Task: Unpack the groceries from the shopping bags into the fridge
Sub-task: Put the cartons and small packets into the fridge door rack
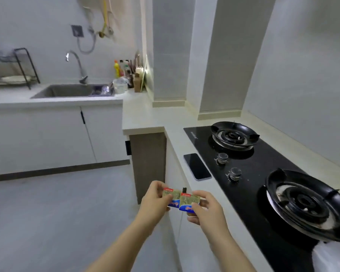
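Stove (249,169): in the tabletop (145,114), right side.
Phone (197,166): on the tabletop's front edge, just left of the stove.
Sink (67,90): far left; tap (78,63) behind it, rack (26,65) left, bottles (124,69) in the corner to its right.
Cartons (182,200): side by side before the front edge.

- left carton (170,197): small box with a red top band, green landscape print and blue base; held in the air in front of the counter edge, pinched by the left hand (155,201).
- right carton (189,203): same print; its side touches the left carton, gripped by the right hand (206,210).
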### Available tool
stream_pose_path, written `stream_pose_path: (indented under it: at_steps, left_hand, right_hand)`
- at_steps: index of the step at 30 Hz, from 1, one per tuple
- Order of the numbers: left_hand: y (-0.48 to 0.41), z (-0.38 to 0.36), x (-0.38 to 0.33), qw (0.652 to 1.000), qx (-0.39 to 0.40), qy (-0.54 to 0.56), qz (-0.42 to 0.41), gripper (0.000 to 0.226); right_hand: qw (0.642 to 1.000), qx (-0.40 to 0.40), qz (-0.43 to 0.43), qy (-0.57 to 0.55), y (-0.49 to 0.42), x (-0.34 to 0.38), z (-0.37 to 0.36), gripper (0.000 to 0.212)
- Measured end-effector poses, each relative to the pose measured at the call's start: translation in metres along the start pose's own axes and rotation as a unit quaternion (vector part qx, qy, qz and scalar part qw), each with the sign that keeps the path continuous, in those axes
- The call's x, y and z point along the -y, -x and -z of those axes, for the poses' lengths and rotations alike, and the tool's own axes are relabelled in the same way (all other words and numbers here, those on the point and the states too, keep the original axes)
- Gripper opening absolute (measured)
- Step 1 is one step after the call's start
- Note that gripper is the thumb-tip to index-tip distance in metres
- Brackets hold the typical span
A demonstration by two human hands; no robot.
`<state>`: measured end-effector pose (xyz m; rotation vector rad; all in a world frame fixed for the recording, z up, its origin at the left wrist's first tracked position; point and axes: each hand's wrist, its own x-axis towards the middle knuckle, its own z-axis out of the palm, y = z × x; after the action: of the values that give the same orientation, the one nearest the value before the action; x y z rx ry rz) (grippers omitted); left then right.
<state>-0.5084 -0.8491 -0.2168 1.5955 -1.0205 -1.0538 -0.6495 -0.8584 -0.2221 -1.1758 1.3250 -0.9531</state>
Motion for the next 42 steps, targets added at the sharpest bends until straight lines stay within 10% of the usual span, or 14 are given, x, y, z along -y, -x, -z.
stream_pose_path:
  at_steps: [12,25,42]
  left_hand:
    - [0.072,0.202,0.037,0.955,-0.290,0.047,0.047,0.009]
    - [0.231,0.321,0.021,0.807,-0.588,0.064,-0.008,0.014]
    - [0.349,0.525,-0.033,0.769,-0.620,-0.020,-0.155,0.011]
  right_hand:
    - [0.956,0.289,0.032,0.051,0.038,0.032,-0.205,0.018]
    - [0.794,0.580,0.177,0.049,0.165,0.096,-0.342,0.023]
    - [0.749,0.559,0.353,-0.044,0.323,0.196,-0.503,0.025]
